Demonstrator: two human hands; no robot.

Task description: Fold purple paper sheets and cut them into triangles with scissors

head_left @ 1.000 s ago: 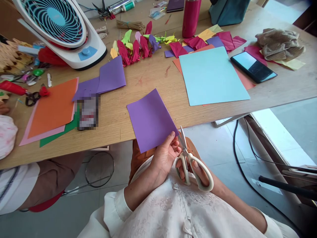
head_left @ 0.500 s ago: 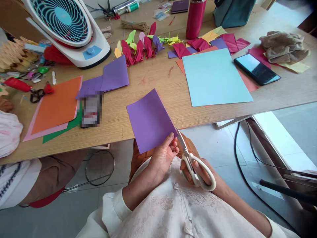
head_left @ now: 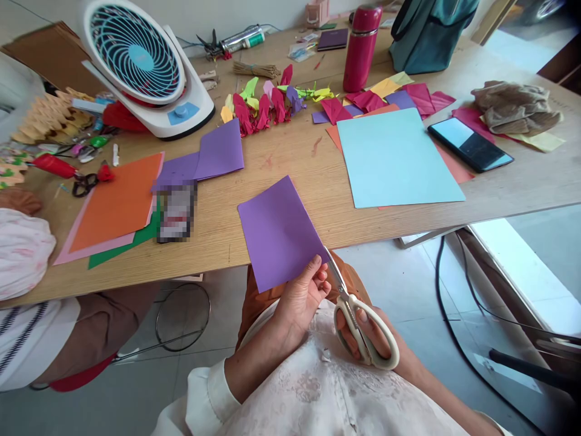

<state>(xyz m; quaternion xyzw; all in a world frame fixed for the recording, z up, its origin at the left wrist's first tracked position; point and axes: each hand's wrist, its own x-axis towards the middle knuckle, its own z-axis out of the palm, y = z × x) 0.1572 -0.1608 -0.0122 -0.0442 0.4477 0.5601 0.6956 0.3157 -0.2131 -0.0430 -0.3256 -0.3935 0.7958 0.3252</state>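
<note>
Between the thumb and fingers of my left hand [head_left: 303,297] is the lower right corner of a purple sheet of paper [head_left: 281,233]. The sheet reaches over the table's front edge. My right hand [head_left: 370,330] grips white-handled scissors [head_left: 347,297], its fingers through the loops. The blades point up and left and lie at the sheet's right edge, just beside my left fingertips. Whether the blades have paper between them I cannot tell. More folded purple paper [head_left: 221,150] lies further back on the table.
Light blue paper [head_left: 399,160] and a phone [head_left: 471,144] lie to the right. Orange sheets [head_left: 115,203] and a fan [head_left: 181,112] are at the left. A row of folded paper shapes [head_left: 263,112] and a red bottle [head_left: 362,51] stand behind. Another person [head_left: 27,254] sits at the left.
The view has tilted up slightly, so everything sits lower in the picture. Both hands keep their hold on the purple paper and scissors, and the scissor blades look nearly the same against the sheet's edge.
</note>
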